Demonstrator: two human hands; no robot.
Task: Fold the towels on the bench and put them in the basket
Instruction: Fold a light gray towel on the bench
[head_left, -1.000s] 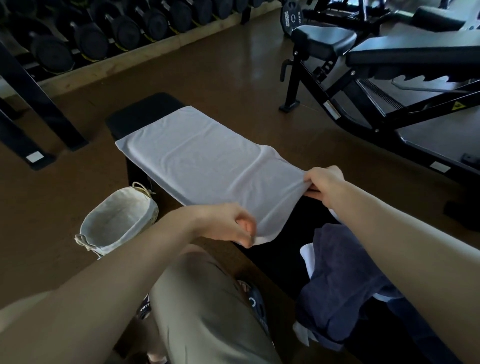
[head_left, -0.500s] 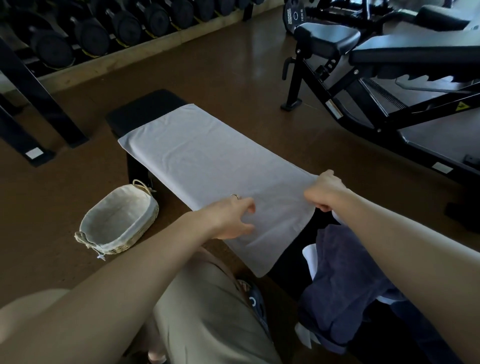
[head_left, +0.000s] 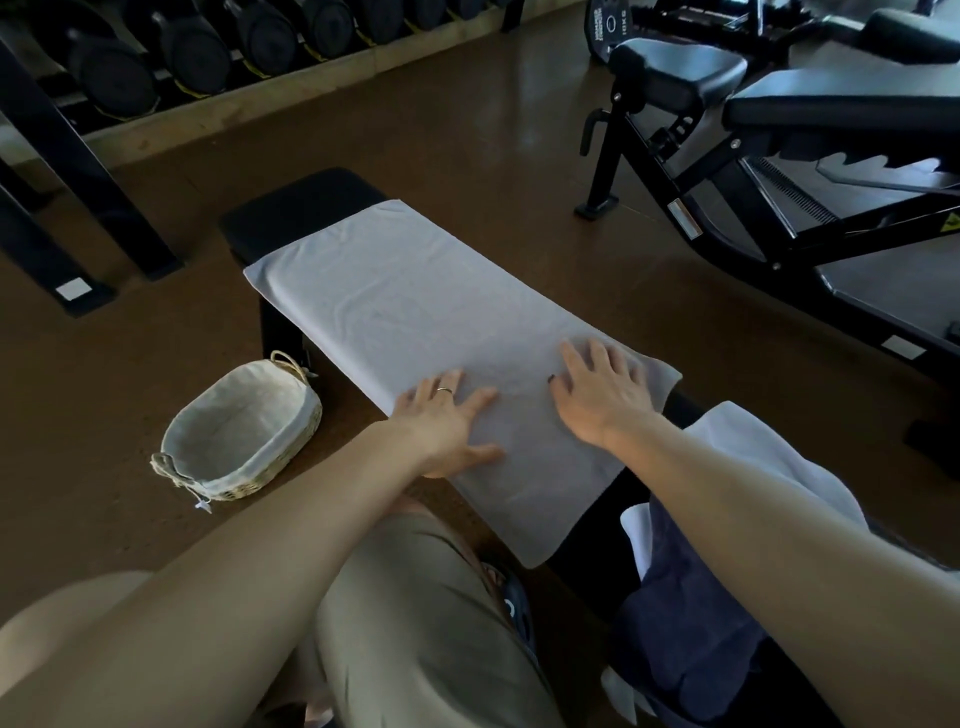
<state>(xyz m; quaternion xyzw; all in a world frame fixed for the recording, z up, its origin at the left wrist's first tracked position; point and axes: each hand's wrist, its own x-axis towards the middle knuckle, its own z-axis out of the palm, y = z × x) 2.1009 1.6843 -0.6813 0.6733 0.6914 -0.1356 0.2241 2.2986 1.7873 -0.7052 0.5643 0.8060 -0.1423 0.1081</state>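
From the head view, the basket (head_left: 241, 435) sits on the brown floor just left of the bench (head_left: 301, 208) — an oval wicker shell lined with pale cloth, a drawstring dangling at its near end, and nothing but the lining visible inside it. On the bench lies the light grey towel (head_left: 405, 306), a long rectangle of soft, faintly creased terry spread flat along the black padded top, its near corner hanging off the bench's edge. Half a second ago both hands pinched the towel's near edge; now that edge is released and lies down on the bench. The left hand (head_left: 447, 421) rests palm-down on the towel at the bench's left side, fingers straight and spread, a thin ring on one finger. The right hand (head_left: 605, 395) presses flat on the towel toward the bench's right side, fingers likewise extended and holding nothing. Nearer the camera on the same bench, a heap of unfolded cloth waits — a dark blue towel (head_left: 685, 618) crumpled over a white towel (head_left: 748, 452). Beyond the bench's far end runs a row of round black dumbbells (head_left: 218, 47), and right of the bench stands a black steel adjustable bench (head_left: 779, 135) with padded cushions.
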